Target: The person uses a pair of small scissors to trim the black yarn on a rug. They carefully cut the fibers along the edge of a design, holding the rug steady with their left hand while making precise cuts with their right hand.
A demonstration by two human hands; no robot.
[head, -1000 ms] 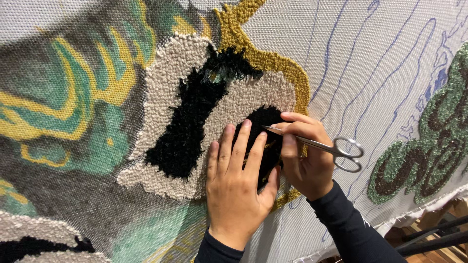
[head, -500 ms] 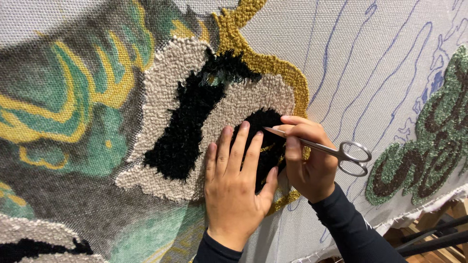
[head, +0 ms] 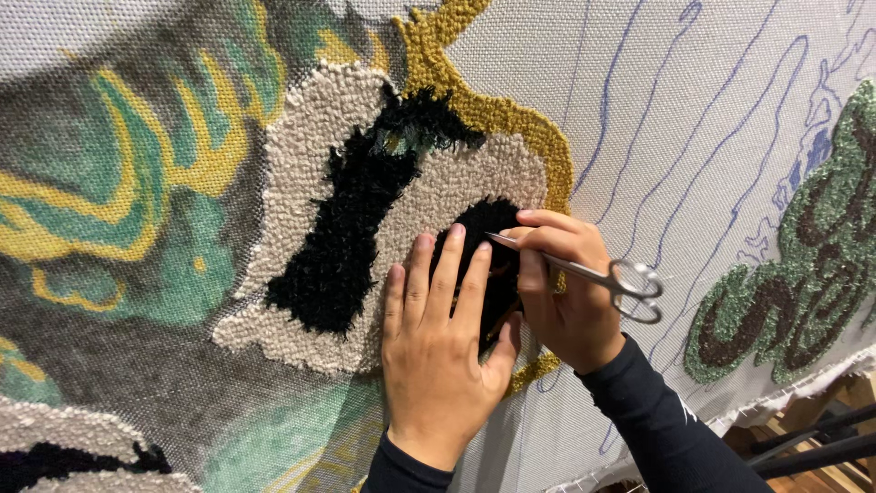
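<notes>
A big rug cloth (head: 657,119) hangs in front of the person. Some of it is already fluffy with yarn: a cream patch (head: 301,183), a long black patch (head: 351,228) inside it, and a yellow edge (head: 497,114) curling over the top. Right of the yellow edge the cloth is bare, with only thin blue drawn lines (head: 721,164), so lots looks left to fill. Far right of it sits a green and brown tufted shape (head: 803,265).

The left hand (head: 443,351) lies flat and open on the cream patch, fingers straight, pressing the yarn just below a small black patch (head: 484,224).

The right hand (head: 570,292) is closed around small silver scissors (head: 584,271) (I cannot tell if the blades are apart). The scissors lie slanted, their long way running from the loops at lower right up to the tips at upper left. The tips point into the small black patch.
</notes>
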